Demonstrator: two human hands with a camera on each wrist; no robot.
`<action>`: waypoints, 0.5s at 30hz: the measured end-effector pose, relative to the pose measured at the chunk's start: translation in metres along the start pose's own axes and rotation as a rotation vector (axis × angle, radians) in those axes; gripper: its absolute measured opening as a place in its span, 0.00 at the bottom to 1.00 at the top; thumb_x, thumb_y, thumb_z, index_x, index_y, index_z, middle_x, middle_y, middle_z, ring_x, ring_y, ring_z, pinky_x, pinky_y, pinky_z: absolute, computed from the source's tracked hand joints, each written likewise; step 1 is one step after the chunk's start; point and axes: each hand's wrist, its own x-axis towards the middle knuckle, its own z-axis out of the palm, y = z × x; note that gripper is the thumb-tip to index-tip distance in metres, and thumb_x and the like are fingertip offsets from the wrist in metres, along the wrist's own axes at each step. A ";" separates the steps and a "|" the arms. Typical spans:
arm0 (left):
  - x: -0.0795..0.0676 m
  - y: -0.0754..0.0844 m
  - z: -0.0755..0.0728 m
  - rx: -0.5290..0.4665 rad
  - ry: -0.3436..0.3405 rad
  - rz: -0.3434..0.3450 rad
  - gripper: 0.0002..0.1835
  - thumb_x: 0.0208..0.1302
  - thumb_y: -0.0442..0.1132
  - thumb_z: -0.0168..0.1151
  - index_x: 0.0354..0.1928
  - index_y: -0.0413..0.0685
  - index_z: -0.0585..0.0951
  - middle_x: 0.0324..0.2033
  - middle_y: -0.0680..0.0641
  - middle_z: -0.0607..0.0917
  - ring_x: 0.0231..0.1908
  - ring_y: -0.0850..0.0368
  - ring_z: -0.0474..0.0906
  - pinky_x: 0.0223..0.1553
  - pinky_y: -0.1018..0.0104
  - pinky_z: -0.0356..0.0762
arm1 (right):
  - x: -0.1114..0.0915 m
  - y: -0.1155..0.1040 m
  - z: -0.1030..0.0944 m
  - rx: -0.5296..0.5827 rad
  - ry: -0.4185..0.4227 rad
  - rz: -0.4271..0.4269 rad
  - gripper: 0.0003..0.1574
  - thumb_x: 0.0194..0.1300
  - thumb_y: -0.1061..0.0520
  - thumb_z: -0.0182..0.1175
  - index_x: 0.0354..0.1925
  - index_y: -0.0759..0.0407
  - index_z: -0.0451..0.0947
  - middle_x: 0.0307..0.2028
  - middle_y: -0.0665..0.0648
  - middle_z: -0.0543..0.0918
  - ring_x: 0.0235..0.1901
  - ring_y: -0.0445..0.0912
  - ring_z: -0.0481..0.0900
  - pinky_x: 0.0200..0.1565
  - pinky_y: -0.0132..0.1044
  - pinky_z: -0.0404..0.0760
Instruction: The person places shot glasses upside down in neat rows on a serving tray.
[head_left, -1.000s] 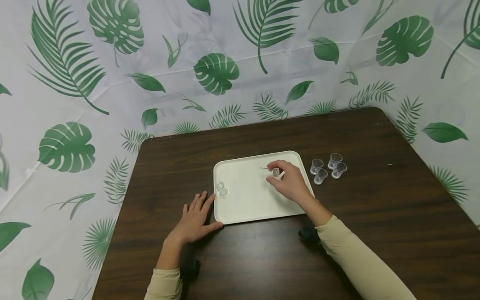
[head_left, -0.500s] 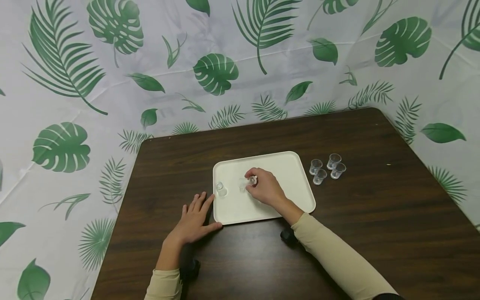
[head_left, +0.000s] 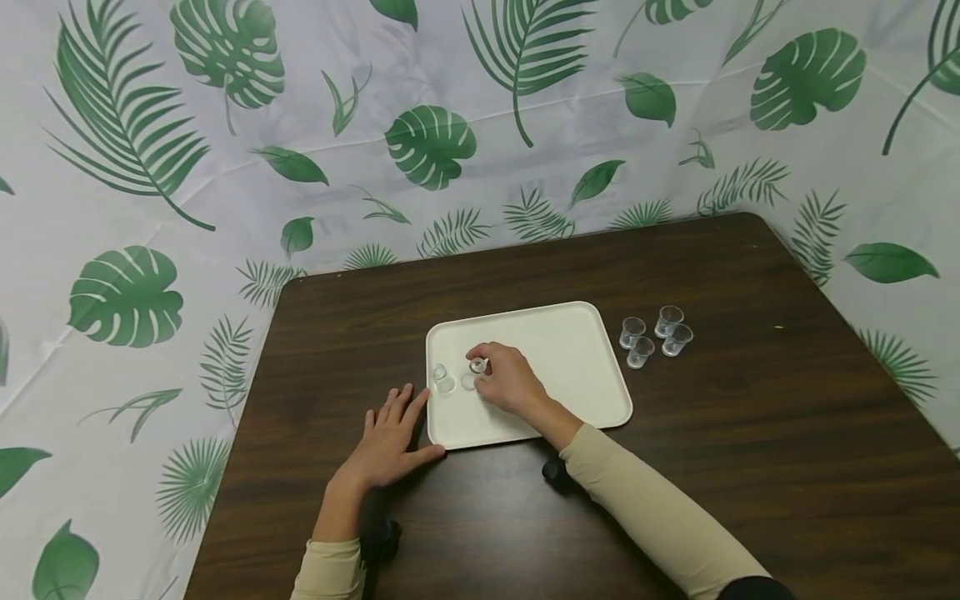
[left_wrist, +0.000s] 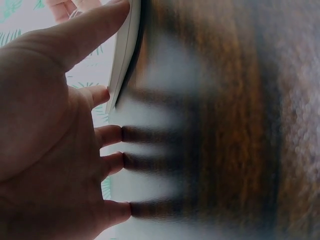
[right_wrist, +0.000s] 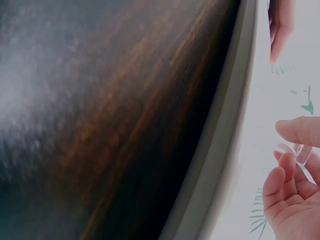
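My right hand (head_left: 510, 379) pinches a small clear plastic cup (head_left: 477, 365) between fingers and thumb, over the left part of the white tray (head_left: 540, 408). The cup is tilted, base up and rim down; whether it touches the tray I cannot tell. In the right wrist view the clear cup (right_wrist: 302, 154) is partly hidden by the fingers. Left of it another clear cup (head_left: 442, 379) stands upside down on the tray. With fingers spread on the table, my left hand (head_left: 390, 437) touches the tray's left edge with thumb and index finger.
Several clear cups (head_left: 640, 352) stand upright in a cluster on the dark wooden table (head_left: 735, 392), right of the tray. Behind the table hangs a white cloth (head_left: 337, 200) with green leaf prints.
My right hand has moved left across the tray with the cup, toward the upside-down cup. The cup has turned more rim-down. My left hand has stayed in place.
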 end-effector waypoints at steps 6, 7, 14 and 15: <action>-0.002 0.000 0.000 -0.003 0.024 0.017 0.49 0.62 0.64 0.61 0.77 0.50 0.53 0.75 0.34 0.51 0.73 0.34 0.42 0.61 0.24 0.42 | 0.000 -0.004 0.003 -0.040 -0.016 -0.050 0.22 0.54 0.65 0.67 0.50 0.57 0.83 0.30 0.49 0.76 0.29 0.43 0.72 0.33 0.36 0.72; -0.001 0.001 0.000 -0.003 0.022 0.015 0.49 0.62 0.64 0.61 0.78 0.50 0.53 0.75 0.34 0.50 0.73 0.34 0.42 0.61 0.24 0.42 | 0.000 -0.004 0.004 -0.050 -0.019 -0.056 0.22 0.54 0.65 0.67 0.50 0.57 0.83 0.31 0.49 0.76 0.29 0.42 0.72 0.33 0.36 0.72; 0.000 0.001 0.000 -0.003 0.002 0.000 0.50 0.63 0.65 0.59 0.78 0.52 0.51 0.75 0.36 0.48 0.74 0.36 0.39 0.62 0.25 0.40 | 0.003 -0.008 0.006 -0.086 -0.038 -0.084 0.23 0.55 0.65 0.66 0.51 0.58 0.82 0.35 0.51 0.79 0.31 0.42 0.74 0.35 0.36 0.74; 0.000 0.001 0.001 0.000 0.000 0.002 0.50 0.63 0.66 0.59 0.78 0.52 0.51 0.75 0.36 0.48 0.74 0.36 0.39 0.62 0.25 0.40 | 0.003 -0.008 0.006 -0.087 -0.038 -0.087 0.23 0.55 0.65 0.67 0.51 0.58 0.82 0.35 0.52 0.79 0.32 0.42 0.75 0.36 0.36 0.74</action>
